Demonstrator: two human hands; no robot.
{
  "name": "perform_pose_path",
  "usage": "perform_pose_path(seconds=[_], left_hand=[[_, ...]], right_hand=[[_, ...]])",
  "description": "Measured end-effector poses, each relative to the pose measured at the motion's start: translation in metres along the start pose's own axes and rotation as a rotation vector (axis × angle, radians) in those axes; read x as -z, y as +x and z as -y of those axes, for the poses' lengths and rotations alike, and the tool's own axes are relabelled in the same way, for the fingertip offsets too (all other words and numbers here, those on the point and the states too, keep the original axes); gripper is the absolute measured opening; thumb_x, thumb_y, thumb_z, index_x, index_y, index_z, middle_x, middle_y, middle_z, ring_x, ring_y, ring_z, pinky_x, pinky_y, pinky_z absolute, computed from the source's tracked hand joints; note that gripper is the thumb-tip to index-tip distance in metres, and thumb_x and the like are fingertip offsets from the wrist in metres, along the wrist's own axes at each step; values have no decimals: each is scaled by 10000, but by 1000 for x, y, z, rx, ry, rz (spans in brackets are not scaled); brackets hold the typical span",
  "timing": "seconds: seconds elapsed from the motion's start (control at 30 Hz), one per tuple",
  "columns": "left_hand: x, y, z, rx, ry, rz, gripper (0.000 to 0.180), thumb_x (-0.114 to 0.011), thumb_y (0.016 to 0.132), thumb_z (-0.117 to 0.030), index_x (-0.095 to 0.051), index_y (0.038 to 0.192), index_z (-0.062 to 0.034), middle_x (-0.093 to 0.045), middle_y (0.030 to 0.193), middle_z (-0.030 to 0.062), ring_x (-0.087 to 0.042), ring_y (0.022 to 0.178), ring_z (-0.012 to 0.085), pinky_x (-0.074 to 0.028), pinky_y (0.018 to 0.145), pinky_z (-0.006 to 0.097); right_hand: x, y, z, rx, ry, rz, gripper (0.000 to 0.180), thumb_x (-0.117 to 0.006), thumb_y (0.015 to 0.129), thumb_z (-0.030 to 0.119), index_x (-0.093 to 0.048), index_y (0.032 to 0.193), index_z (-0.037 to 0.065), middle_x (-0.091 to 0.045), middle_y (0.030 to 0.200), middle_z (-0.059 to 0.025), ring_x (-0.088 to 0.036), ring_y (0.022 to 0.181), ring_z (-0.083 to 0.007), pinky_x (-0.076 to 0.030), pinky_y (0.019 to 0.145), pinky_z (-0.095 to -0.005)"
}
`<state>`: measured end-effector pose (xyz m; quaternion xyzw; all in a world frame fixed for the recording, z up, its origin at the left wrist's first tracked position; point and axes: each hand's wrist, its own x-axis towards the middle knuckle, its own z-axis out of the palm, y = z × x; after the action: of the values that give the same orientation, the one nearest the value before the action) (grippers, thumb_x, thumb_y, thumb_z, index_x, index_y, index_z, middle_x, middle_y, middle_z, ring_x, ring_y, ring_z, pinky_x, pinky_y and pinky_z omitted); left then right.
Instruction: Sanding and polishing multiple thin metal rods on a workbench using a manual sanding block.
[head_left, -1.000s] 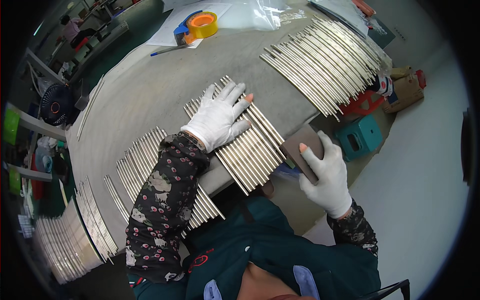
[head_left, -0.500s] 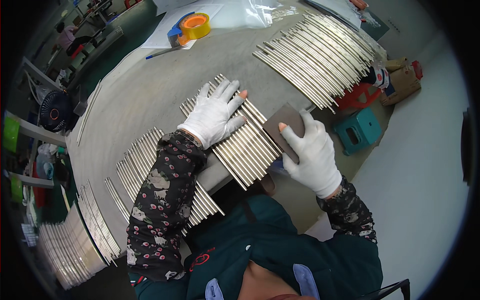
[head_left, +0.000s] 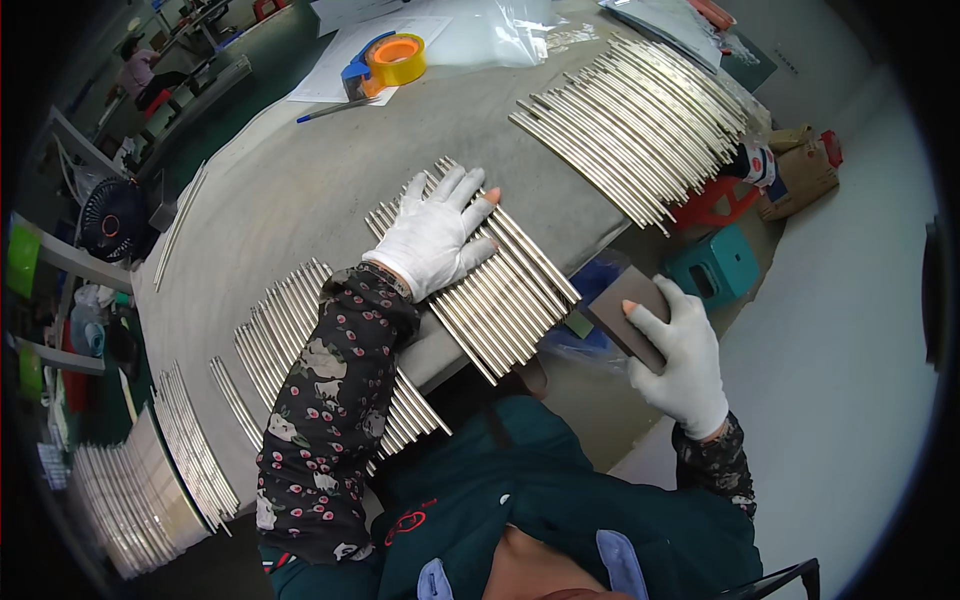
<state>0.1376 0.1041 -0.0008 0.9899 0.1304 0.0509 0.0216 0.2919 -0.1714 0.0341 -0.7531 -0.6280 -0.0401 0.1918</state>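
Spread flat, my left hand [head_left: 433,233] in a white glove with bare fingertips presses on a row of thin metal rods [head_left: 505,310]. These rods lie side by side at the table's near edge, their ends jutting past it. My right hand [head_left: 683,355], gloved the same way, grips a flat brown-grey sanding block [head_left: 634,312]. The block is off the table edge, to the right of the rods and apart from them. Another group of rods [head_left: 285,315] lies left of my left hand, partly under my sleeved forearm.
A large batch of rods [head_left: 635,125] covers the table's far right. Yellow tape [head_left: 410,70] and a pen [head_left: 335,110] lie on papers at the back. A teal stool [head_left: 718,265] stands right of the grey table [head_left: 300,180]. A person [head_left: 140,70] sits far left.
My right hand has moved right and nearer to me with the sanding block, from the rods out past the table edge. My left hand has stayed on the rods.
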Motion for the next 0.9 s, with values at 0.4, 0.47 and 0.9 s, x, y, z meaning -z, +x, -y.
perform_pose_path(seconds=[0.4, 0.47, 0.9], left_hand=[[1, 11, -3, 24, 26, 12, 569, -456, 932, -424, -397, 1402, -110, -319, 1475, 163, -267, 1384, 334, -196, 1109, 554], [-4, 12, -1, -6, 39, -37, 562, -456, 925, -434, -415, 1392, -124, -345, 1463, 150, -289, 1374, 318, -207, 1108, 551], [0, 17, -4, 28, 29, -26, 566, -464, 919, -448, -424, 1386, -130, -331, 1477, 143, -270, 1385, 315, -188, 1112, 556]], right_hand=[[-31, 42, 9, -31, 12, -143, 484, -675, 661, 164, -615, 1139, 112, -483, 1227, -251, -535, 975, -381, -503, 787, -420], [-41, 54, 14, -36, -28, -168, 476, -672, 666, 163, -615, 1136, 110, -484, 1222, -253, -536, 970, -383, -503, 785, -421], [-15, -13, 10, -25, 78, -64, 553, -690, 579, 132, -628, 1129, 133, -493, 1249, -239, -540, 971, -357, -493, 813, -416]])
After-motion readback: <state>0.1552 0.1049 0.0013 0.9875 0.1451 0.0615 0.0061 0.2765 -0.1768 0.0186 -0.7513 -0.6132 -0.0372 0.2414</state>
